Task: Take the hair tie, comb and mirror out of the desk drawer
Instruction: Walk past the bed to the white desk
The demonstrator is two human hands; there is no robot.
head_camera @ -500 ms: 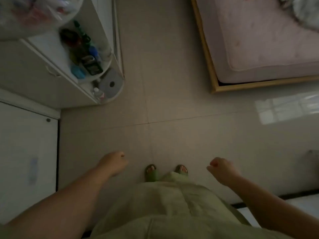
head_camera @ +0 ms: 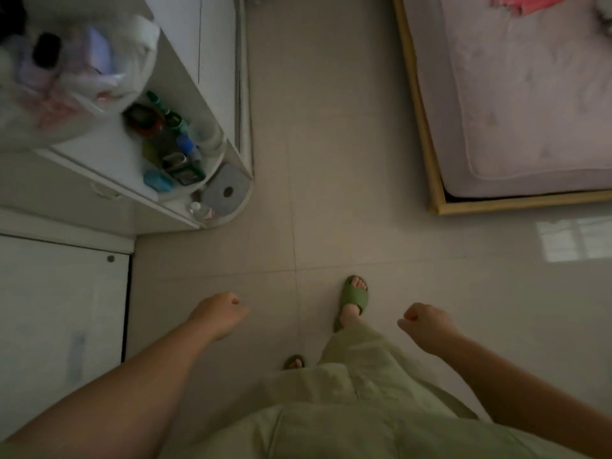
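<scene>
I look straight down at a tiled floor. My left hand point(head_camera: 220, 313) hangs low in the middle of the view, curled into a loose fist with nothing in it. My right hand point(head_camera: 425, 324) hangs to the right, also a closed fist and empty. No hair tie, comb, mirror or desk drawer shows. A white desk or cabinet point(head_camera: 109, 154) stands at the upper left, well ahead of my left hand; a handle point(head_camera: 104, 192) shows on its front.
On the white unit's rounded corner shelves sit bottles and small items point(head_camera: 172, 150) and a grey roll point(head_camera: 227, 192). A plastic bag point(head_camera: 82, 74) lies on top. A white door point(head_camera: 59, 309) is at left. A wood-framed bed point(head_camera: 516, 104) is at upper right. My slippered foot point(head_camera: 354, 296) stands between my hands.
The view has shifted forward and the white unit and bed sit lower in frame. My right foot has stepped ahead of the left. Both hands remain fists.
</scene>
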